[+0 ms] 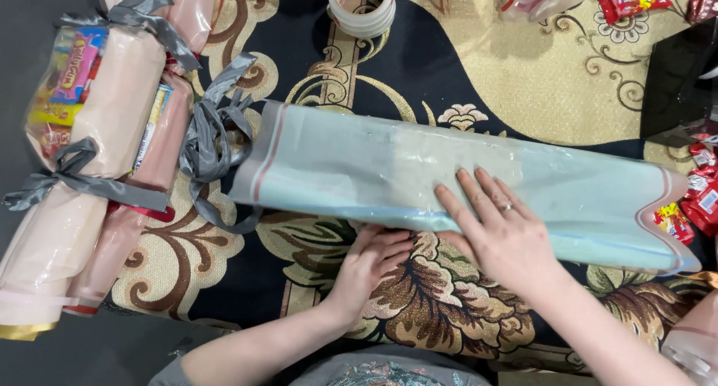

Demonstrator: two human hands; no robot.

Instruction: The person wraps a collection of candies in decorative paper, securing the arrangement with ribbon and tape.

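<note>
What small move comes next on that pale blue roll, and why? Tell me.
Probably reach for the tape roll to fix the seam. The right hand presses flat on the pale blue roll, the left hand tucks at its near edge, and no tape shows on it.

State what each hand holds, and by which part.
Right hand presses flat on the middle of the pale blue wrapped roll; left hand grips its near lower edge, fingers tucked under.
</note>
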